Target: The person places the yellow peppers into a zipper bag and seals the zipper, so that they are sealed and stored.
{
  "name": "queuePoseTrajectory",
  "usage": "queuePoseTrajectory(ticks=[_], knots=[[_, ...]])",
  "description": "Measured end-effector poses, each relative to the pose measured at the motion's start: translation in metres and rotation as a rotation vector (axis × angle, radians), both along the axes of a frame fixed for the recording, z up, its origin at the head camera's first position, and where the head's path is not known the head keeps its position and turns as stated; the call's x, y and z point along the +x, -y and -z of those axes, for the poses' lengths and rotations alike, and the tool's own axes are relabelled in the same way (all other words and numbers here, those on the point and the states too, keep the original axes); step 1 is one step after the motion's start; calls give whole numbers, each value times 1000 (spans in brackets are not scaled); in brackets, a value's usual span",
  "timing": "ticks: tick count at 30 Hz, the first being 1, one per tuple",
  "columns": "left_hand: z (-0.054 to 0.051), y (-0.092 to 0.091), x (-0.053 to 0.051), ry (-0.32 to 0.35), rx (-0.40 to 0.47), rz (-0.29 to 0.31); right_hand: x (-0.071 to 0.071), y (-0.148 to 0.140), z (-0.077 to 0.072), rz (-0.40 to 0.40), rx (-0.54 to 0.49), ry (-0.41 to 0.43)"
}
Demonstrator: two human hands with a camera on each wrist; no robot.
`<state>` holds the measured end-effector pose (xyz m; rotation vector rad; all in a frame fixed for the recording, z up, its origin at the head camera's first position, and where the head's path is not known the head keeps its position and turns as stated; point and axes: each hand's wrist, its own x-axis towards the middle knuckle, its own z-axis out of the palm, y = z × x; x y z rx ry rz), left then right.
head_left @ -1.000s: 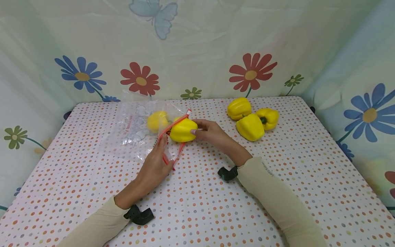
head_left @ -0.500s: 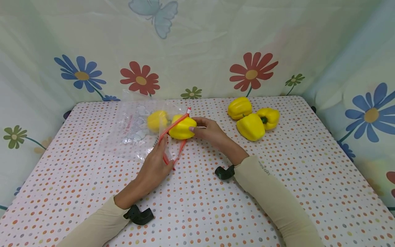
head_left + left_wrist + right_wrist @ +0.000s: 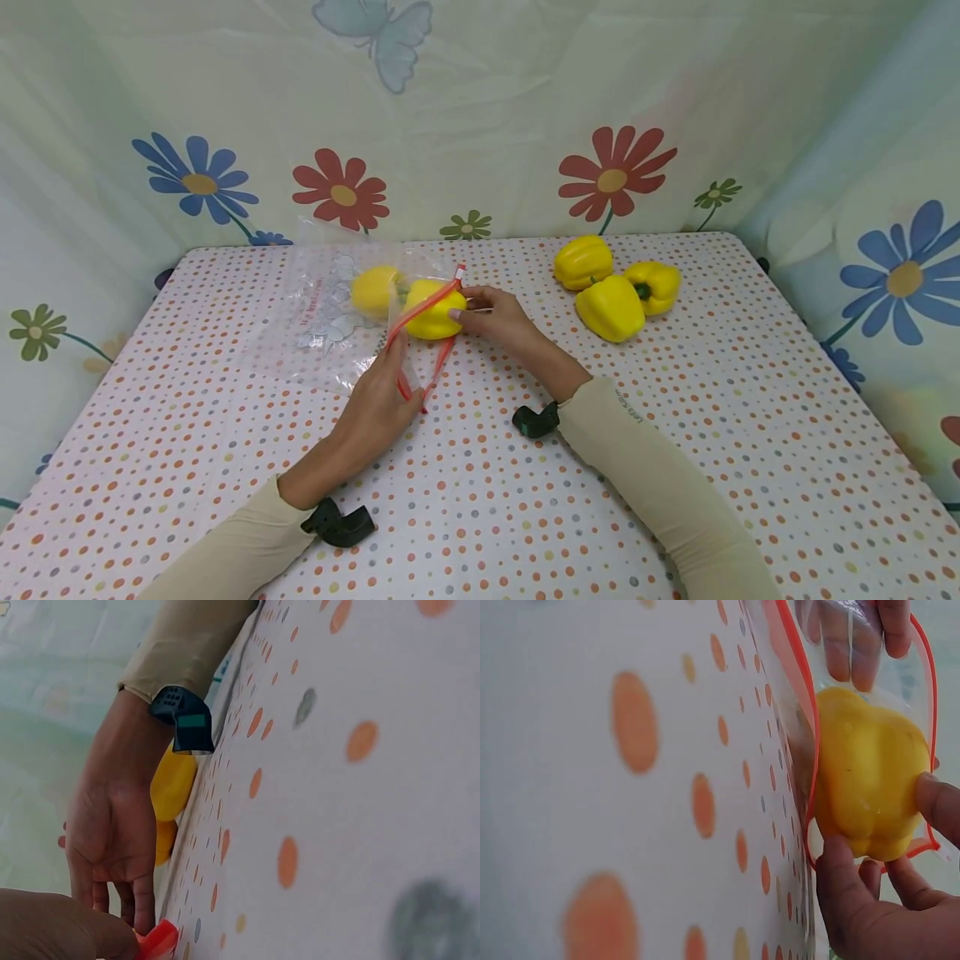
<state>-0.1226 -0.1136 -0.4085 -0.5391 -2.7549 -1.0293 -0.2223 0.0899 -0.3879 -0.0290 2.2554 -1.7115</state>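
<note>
A clear plastic bag [image 3: 281, 333] with a red zip edge lies on its side, its mouth facing right. One yellow bell pepper [image 3: 373, 291] is inside it. My left hand [image 3: 375, 408] holds the red edge of the mouth at the front, some fingers behind the film. Another yellow pepper [image 3: 433, 310] sits in the mouth, gripped by my right hand [image 3: 506, 325] with fingers and thumb at its right end. In the right wrist view the red rim surrounds this pepper [image 3: 870, 772], and fingertips of my right hand [image 3: 892, 900] touch its near end.
Three more yellow peppers [image 3: 610, 309] stand grouped at the back right of the dotted table [image 3: 480, 500]. Behind the table hangs a curtain [image 3: 487, 108] with printed flowers. Each wrist carries a dark strap mount.
My right hand has moved left, pushing its pepper further into the bag's mouth. The pepper inside has shifted slightly left. My left hand has stayed at the rim.
</note>
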Motion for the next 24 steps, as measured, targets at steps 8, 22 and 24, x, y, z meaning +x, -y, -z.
queuePoseTrajectory(ticks=[8, 22, 24], knots=[[0, -1, 1, -4, -9, 8, 1, -1, 1, 10, -72, -5], [1, 2, 0, 9, -4, 0, -3, -10, 0, 81, -403, 92], [1, 1, 0, 8, 1, 4, -3, -10, -1, 84, -421, 103]])
